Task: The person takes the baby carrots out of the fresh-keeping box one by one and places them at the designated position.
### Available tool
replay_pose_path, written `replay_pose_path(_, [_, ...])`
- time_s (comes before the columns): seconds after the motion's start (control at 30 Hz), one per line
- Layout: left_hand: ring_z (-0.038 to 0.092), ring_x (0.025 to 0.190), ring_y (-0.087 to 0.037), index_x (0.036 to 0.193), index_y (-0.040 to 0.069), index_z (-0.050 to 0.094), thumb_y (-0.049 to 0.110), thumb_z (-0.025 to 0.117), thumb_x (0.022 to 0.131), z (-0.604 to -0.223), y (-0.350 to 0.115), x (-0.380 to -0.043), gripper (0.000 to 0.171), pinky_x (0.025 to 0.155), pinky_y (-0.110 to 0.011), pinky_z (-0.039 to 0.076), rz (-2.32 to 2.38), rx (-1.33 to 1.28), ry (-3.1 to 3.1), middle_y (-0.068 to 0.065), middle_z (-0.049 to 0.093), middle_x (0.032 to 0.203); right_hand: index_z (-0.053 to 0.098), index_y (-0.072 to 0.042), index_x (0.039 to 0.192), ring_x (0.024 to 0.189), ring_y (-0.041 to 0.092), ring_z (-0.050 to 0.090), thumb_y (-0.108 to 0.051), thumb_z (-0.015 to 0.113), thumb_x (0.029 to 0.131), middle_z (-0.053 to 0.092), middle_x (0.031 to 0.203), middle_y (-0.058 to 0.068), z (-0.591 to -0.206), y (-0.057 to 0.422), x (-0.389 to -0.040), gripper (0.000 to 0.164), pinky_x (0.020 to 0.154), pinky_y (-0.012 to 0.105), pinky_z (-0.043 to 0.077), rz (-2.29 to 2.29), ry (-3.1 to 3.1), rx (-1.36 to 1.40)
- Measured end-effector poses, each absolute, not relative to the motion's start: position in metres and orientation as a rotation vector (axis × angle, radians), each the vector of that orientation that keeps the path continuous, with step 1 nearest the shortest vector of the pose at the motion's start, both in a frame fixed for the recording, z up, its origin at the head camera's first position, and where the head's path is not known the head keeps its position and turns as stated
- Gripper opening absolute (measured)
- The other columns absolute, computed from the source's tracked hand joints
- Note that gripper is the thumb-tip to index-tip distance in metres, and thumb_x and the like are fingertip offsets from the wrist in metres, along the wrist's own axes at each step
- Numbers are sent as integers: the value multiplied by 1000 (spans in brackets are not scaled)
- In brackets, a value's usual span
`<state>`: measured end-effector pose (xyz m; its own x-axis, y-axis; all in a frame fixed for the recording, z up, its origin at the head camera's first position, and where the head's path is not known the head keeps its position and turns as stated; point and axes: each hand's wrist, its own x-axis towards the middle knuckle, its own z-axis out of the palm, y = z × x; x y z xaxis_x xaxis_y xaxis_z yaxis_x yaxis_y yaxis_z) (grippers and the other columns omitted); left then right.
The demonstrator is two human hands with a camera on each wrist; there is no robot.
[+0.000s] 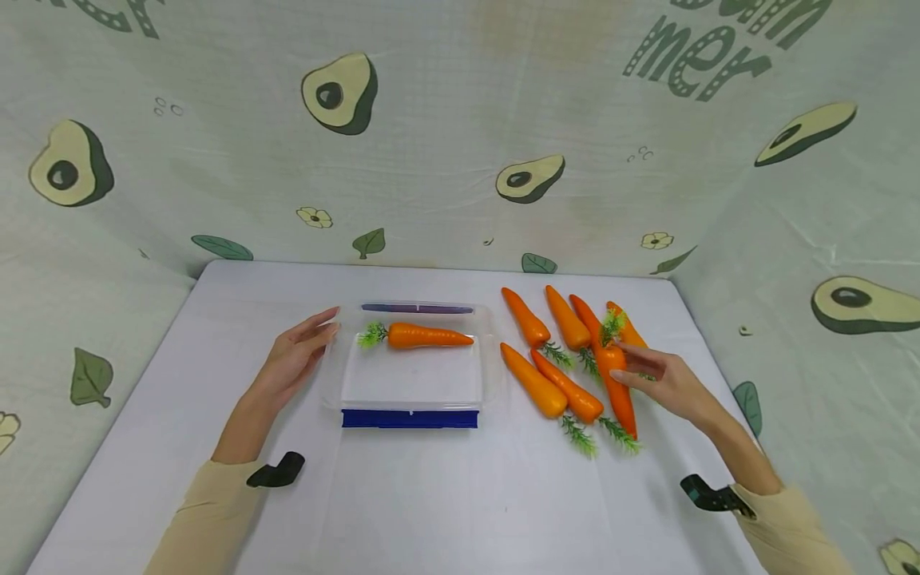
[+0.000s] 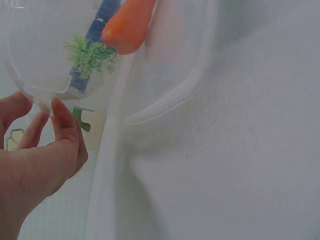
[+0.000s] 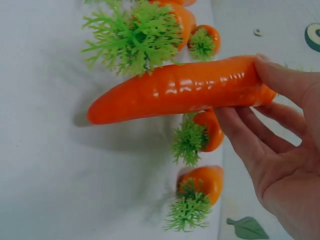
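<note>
My left hand point(image 1: 293, 359) pinches the left edge of a clear plastic container point(image 1: 412, 403) with a blue strip along its front side. Inside it lies one orange toy carrot point(image 1: 431, 336), leafy end to the left. In the left wrist view, thumb and fingers meet at the container's rim point(image 2: 167, 106). On the right, my right hand point(image 1: 668, 383) grips another toy carrot point(image 1: 618, 387) near its leafy end. The right wrist view shows this carrot point(image 3: 175, 90) held between thumb and fingers, its tip pointing away from the hand; its leaves are mostly hidden by the hand.
Several more toy carrots lie between the container and my right hand, including a front one point(image 1: 533, 379) and a back one point(image 1: 525, 316). The white table point(image 1: 431, 503) meets an avocado-printed cloth point(image 1: 431, 160) at the back and sides.
</note>
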<state>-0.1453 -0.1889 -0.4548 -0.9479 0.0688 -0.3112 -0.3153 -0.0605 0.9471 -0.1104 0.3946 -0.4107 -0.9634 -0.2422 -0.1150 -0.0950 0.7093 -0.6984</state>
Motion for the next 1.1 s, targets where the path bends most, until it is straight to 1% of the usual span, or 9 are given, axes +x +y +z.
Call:
replay_pose_path(0.07, [45,124,-10,159,14,41,35,69,100,-455,-189,-145,68,98,-12,41,2102,-266,1947,6,49,138,50,4,148,117,38,61,-25,69,101,59,140,25,-416,395,-109,58,86,16,52,-1104,2693,-281])
replay_pose_path(0.17, [45,123,-11,158,13,42,35,70,100,-455,-189,-146,69,98,-13,41,2116,-268,1935,6,51,134,51,7,147,116,41,62,-22,71,100,57,141,27,-423,395,-109,59,84,18,53,-1095,2673,-308])
replay_pose_path(0.33, [46,122,-9,158,14,42,37,70,99,-456,-189,-145,70,97,-12,41,2102,-272,1952,7,50,136,54,9,143,111,37,64,-23,75,97,61,135,26,-431,394,-108,60,83,18,54,-1056,2669,-302])
replay_pose_path(0.53, [46,119,-8,158,14,42,37,70,99,-457,-189,-146,69,96,-12,42,2088,-271,1970,6,48,138,60,6,137,108,35,65,-27,79,93,68,120,18,-437,391,-106,59,81,20,55,-1020,2692,-283])
replay_pose_path(0.77, [46,116,-8,158,13,42,37,70,99,-457,-188,-146,69,94,-12,43,2099,-268,1976,6,50,136,65,3,131,103,33,67,-25,80,92,69,120,17,-438,388,-105,52,77,25,56,-984,2727,-360])
replay_pose_path(0.9, [46,118,-9,158,12,42,37,69,100,-457,-189,-146,69,96,-13,42,2094,-259,1983,4,49,139,66,3,129,102,32,67,-25,80,92,70,119,16,-436,387,-105,49,76,25,56,-961,2740,-397])
replay_pose_path(1.1, [46,124,-10,159,14,42,37,68,100,-458,-189,-146,68,101,-15,40,2085,-258,1981,3,47,142,67,5,126,98,30,69,-18,78,94,72,115,15,-429,385,-110,41,78,24,58,-957,2797,-468])
